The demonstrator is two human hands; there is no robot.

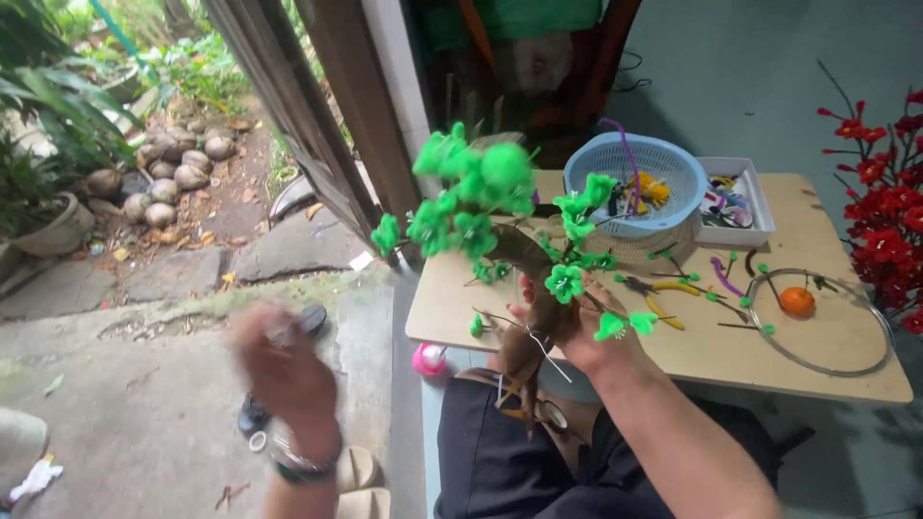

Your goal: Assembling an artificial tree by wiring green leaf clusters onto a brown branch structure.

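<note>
Fingers of the right hand (577, 332) clasp a craft tree (500, 250) — left hand (284, 370) blurred, grip unclear.

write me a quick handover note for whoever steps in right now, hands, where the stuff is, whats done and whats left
Right hand: grip closed on the brown trunk of the craft tree, held upright over the near table edge.
Left hand: off to the left above the ground, motion-blurred; what it holds cannot be told.
On the wooden table: yellow-handled pliers, loose green flower pieces, wire ring around an orange ball, blue basket, white tray.
Done: many green blossoms sit on the upper branches.
Left: loose wires hang at the trunk's base; flower pieces remain on the table.
</note>
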